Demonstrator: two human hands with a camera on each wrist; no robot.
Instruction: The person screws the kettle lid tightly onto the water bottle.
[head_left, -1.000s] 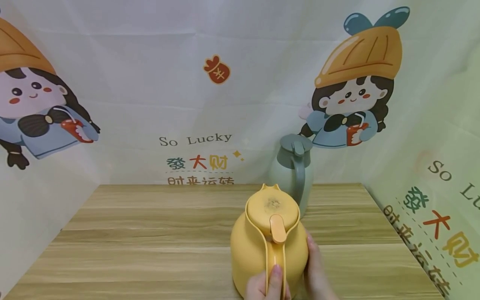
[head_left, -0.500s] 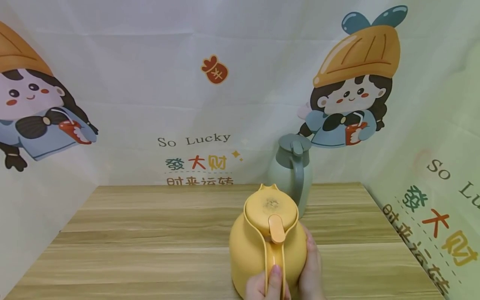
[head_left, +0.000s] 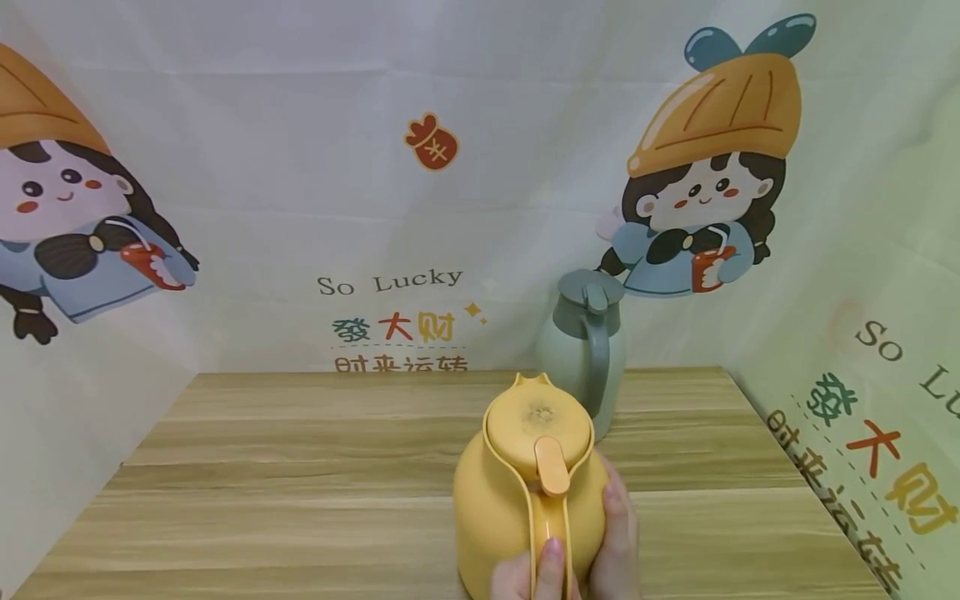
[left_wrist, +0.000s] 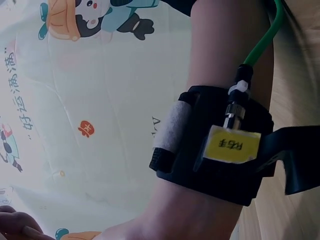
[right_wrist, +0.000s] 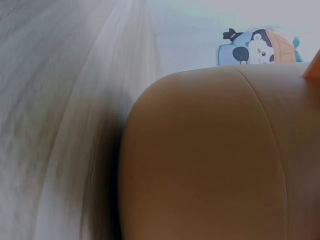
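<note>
A rounded yellow thermos jug (head_left: 491, 517) with a scuffed lid and a lighter orange lever (head_left: 552, 467) stands upright at the front of the wooden table. My left hand (head_left: 536, 575) grips its handle, thumb on top. On the jug's right side, my right hand (head_left: 617, 537) cups the body, its fingers curving toward the far side. The right wrist view is filled by the jug's smooth side (right_wrist: 210, 155), its base beside the tabletop. In the left wrist view my right forearm (left_wrist: 175, 210) wears a black strap, with some fingers (left_wrist: 20, 225) at the lower corner.
Behind the yellow jug, a pale green thermos jug (head_left: 551, 342) with a grey-green lid and handle stands near the table's back edge. A printed cloth backdrop (head_left: 285, 167) borders the wooden table (head_left: 300, 475) at the back and sides. A green cable (left_wrist: 267, 42) runs from the wrist strap.
My right hand has shifted left and further round the jug's side. The yellow jug has moved slightly left and toward me, with my left hand staying on the handle.
</note>
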